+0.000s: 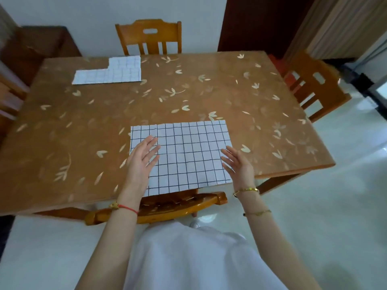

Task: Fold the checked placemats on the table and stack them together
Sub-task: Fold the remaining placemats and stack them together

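Observation:
A white placemat with a black checked grid (188, 151) lies flat at the near edge of the table, its front edge hanging slightly past the rim. My left hand (142, 158) is over its left side, fingers straight and spread. Over the mat's right edge is my right hand (236, 162), fingers straight too. Neither hand grips anything. Far off at the back left of the table lie more checked placemats (113, 72), one overlapping another in an L shape.
The brown table (209, 95) has a glossy leaf-patterned top. Wooden chairs stand at the far side (149, 36), at the right (312, 84) and pushed in right before me (167, 206). Pale tiled floor lies to the right.

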Demonstrator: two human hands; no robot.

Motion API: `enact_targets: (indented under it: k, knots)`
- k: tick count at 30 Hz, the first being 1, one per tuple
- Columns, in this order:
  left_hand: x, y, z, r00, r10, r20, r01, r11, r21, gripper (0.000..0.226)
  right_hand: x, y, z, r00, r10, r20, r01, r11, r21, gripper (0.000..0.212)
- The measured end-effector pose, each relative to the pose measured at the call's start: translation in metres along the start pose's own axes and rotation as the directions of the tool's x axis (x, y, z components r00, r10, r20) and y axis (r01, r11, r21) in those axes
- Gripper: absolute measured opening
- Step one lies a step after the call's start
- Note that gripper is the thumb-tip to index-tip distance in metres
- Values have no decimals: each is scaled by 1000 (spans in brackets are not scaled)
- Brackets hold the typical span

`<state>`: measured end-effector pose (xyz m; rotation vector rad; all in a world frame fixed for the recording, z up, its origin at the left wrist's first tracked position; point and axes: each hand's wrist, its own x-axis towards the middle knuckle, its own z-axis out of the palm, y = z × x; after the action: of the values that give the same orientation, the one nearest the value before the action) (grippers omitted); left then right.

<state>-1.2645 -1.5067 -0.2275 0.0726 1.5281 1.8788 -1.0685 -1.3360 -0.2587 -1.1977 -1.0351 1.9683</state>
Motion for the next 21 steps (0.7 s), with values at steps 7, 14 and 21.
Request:
enact_targets:
  k: [7, 14, 21]
  knots:
    - [-4, -5, 13, 998, 40, -49, -41, 999, -15, 31, 23, -8, 1, 994, 49, 101, -44, 998, -51, 35]
    - [0, -8, 19, 997, 27, -74, -28, 999, -14, 32, 36, -11, 4, 990, 71, 120, -64, 996, -57, 32]
    - [6, -2, 17, 996, 37, -79, -38, 999, -10, 33, 41, -8, 6, 990, 66, 126, -59, 997, -56, 32]
